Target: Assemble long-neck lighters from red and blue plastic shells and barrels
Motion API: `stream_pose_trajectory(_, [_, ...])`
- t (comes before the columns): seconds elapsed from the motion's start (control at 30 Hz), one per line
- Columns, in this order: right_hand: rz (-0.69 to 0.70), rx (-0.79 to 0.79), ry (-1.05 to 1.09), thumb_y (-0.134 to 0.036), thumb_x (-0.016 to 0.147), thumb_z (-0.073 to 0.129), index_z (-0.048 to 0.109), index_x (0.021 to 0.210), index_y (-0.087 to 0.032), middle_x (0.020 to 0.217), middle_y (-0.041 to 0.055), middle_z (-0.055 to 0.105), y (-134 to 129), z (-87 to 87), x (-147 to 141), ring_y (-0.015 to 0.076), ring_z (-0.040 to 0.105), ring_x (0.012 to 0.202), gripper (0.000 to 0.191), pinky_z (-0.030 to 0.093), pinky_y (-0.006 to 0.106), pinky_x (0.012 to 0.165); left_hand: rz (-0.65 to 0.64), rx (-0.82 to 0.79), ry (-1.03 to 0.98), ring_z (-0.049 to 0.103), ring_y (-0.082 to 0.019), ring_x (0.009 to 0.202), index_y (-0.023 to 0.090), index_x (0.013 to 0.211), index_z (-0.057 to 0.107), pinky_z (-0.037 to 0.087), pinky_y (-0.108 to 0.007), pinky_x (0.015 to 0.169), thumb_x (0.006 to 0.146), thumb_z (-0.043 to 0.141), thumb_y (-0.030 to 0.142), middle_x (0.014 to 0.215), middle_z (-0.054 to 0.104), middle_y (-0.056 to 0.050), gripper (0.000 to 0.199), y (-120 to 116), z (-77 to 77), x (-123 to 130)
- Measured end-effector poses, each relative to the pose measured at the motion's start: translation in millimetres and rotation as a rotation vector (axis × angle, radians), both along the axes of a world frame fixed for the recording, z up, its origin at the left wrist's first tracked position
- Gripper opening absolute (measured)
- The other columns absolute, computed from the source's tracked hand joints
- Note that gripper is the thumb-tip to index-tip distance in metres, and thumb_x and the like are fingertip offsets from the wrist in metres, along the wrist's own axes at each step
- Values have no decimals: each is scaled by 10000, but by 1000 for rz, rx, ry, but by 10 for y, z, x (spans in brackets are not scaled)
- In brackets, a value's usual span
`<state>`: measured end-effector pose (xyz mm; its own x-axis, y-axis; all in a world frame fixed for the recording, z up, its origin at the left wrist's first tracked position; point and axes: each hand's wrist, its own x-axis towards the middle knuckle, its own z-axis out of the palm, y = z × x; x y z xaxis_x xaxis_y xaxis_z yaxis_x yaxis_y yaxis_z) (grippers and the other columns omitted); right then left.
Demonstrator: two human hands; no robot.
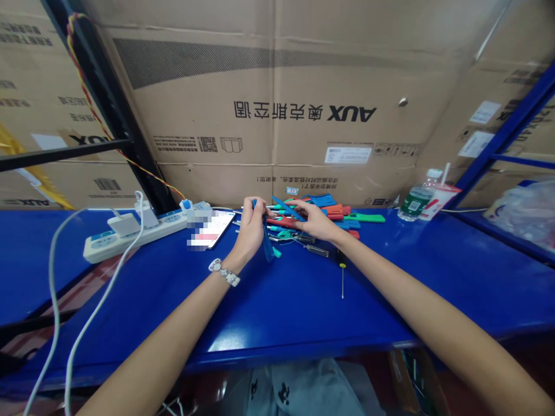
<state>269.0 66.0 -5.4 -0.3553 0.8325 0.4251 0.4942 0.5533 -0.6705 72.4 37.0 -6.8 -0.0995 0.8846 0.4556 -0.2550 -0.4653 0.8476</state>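
My left hand (251,228), with a silver watch at the wrist, is closed around a flat blue plastic piece (268,245) that hangs down past the fingers. My right hand (315,221) pinches a long, narrow blue plastic piece (286,207), tilted with its far end up to the left. Beneath and beside both hands lies a heap of red, green and blue plastic-handled items (364,218); their exact kind is hard to make out. A screwdriver with a clear handle (317,250) lies just in front of the heap. Nearer me is a thin screwdriver (342,280), its handle partly under my right forearm.
On the blue table (303,312), a phone (221,228) and a white power strip (143,234) with cables lie to the left. A water bottle (414,199) and a cup with a straw (440,202) stand at right. Large cardboard boxes (195,104) rise behind.
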Motion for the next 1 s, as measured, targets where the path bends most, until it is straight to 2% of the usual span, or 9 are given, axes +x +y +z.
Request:
stream_pose_trajectory(0.1, [-32, 34, 37, -209, 938, 638, 678, 1349, -190, 1314, 126, 718, -59, 49, 14, 267, 673, 1177, 413, 498, 474, 1073, -7, -45, -74, 625, -156, 751, 244, 825, 553, 508, -283, 782, 1021, 609, 361, 748, 573, 10, 235, -8, 44, 5])
stream_pose_trajectory(0.2, [14, 40, 27, -332, 1033, 546, 702, 1324, -214, 1258, 111, 742, -178, 100, 2, 272, 677, 1162, 351, 497, 477, 1068, -6, -121, -211, 664, -167, 792, 240, 788, 487, 527, -298, 803, 1015, 608, 413, 744, 580, 9, 310, 5, 89, 78])
stream_pose_trajectory(0.3, [30, 62, -41, -372, 1067, 489, 684, 1367, -240, 1262, 104, 732, -327, 87, -68, 272, 667, 1172, 381, 488, 485, 1082, -33, -214, -300, 711, -207, 919, 233, 828, 505, 546, -340, 866, 1000, 608, 501, 856, 665, -38, 335, 31, 112, 238])
stream_pose_trajectory(0.4, [-15, 56, -143, -414, 1083, 439, 599, 1479, -244, 1369, 138, 666, -470, 27, -146, 289, 608, 1292, 460, 441, 509, 1150, -42, -273, -362, 722, -240, 1055, 221, 897, 537, 556, -359, 932, 959, 664, 532, 1037, 714, -96, 342, 56, 128, 444])
stream_pose_trajectory(0.47, [-33, 38, -197, -434, 1071, 449, 515, 1551, -212, 1472, 173, 591, -544, -7, -157, 322, 534, 1398, 532, 399, 540, 1193, -15, -284, -395, 727, -240, 1076, 220, 906, 520, 558, -358, 953, 947, 704, 462, 1063, 719, -100, 307, 76, 139, 576])
stream_pose_trajectory(0.57, [-26, 7, -252, -411, 1049, 479, 404, 1618, -177, 1574, 201, 497, -588, -18, -75, 354, 448, 1488, 620, 369, 569, 1221, -12, -280, -400, 741, -212, 1004, 224, 885, 477, 558, -358, 957, 975, 656, 332, 962, 721, -68, 227, 124, 145, 724])
stream_pose_trajectory(0.7, [-21, 75, -271, -297, 1015, 522, 384, 1626, -188, 1570, 185, 524, -458, 48, 222, 339, 485, 1471, 635, 383, 577, 1215, -55, -227, -272, 729, -188, 931, 241, 923, 478, 549, -347, 943, 959, 644, 269, 872, 720, -16, 172, 237, 114, 739])
stream_pose_trajectory(0.87, [-132, 132, -304, -232, 921, 680, 522, 1530, -203, 1528, 164, 581, -58, 218, 686, 339, 572, 1394, 630, 435, 549, 1179, -24, -192, 65, 688, -204, 982, 211, 927, 620, 527, -334, 944, 863, 744, 233, 954, 699, -37, 142, 407, 31, 481])
stream_pose_trajectory(1.0, [-162, 113, -435, -134, 880, 680, 607, 1445, -196, 1401, 143, 686, 293, 352, 859, 328, 658, 1277, 573, 483, 519, 1117, 0, -61, 292, 661, -244, 1067, 199, 990, 655, 501, -391, 1011, 730, 834, 177, 1108, 688, -84, 316, 513, -22, 365])
